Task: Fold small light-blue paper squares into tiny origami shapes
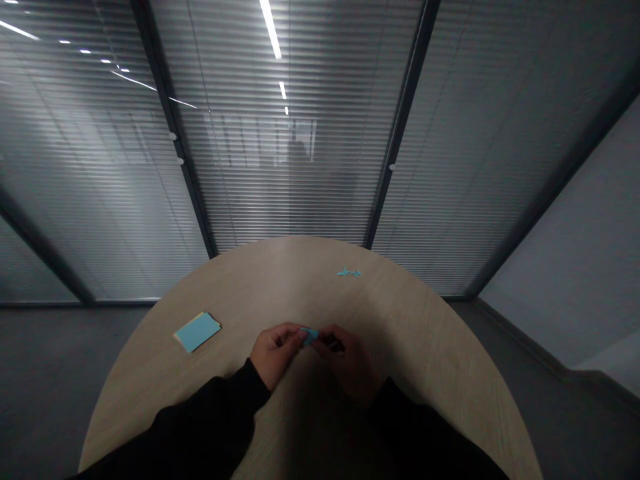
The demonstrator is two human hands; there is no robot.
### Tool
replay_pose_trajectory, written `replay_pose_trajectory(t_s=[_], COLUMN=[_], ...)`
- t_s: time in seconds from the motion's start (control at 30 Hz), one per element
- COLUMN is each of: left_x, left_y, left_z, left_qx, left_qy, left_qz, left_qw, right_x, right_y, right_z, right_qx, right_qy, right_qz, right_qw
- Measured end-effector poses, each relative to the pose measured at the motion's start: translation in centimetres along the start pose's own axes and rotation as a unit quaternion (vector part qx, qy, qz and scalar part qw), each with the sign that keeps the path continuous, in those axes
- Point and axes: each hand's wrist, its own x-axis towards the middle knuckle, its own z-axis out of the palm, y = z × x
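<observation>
Blue paper (310, 336) over our table (440, 360), pinched in the fingertips of our left hand (276, 350) and right hand (350, 360), small blue pieces (344, 273) at its one o'clock, notes (198, 331) at nine.

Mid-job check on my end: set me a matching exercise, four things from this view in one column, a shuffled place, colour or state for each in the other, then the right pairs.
Things
1. Small blue piece
2. Stack of sheets
3. Spiky blue shapes
4. Tabletop

Place, colour or state
A. Near the far edge, right of centre
B. Light wood colour, with a curved edge
C. Held between the left hand and the right hand
D. Lying beyond the left hand's outer side, light blue on top

Right pairs: 1-C, 2-D, 3-A, 4-B
</observation>
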Motion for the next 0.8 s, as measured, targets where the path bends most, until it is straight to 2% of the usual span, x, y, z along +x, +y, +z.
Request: replay_pose_trajectory(t_s=[0.27,0.47,0.63,0.8], left_x=[0.4,0.3,0.3,0.2], left_y=[-0.9,-0.7,-0.5,-0.7], left_z=[0.0,0.1,0.2,0.0], left_qx=[-0.015,-0.01,0.009,0.036], left_qy=[-0.043,-0.026,-0.047,-0.037], left_qz=[-0.025,-0.003,-0.01,0.014], left_qw=[0.999,1.0,0.999,0.999], right_x=[0.1,-0.1,0.0,0.0], right_y=[-0.1,-0.4,-0.7,-0.9], right_z=[-0.1,-0.2,-0.4,-0.3], right_qx=[0.047,0.039,0.014,0.003], right_qy=[0.001,-0.054,-0.062,-0.071], right_qz=[0.049,0.035,0.012,0.01], right_qw=[0.998,0.997,0.998,0.997])
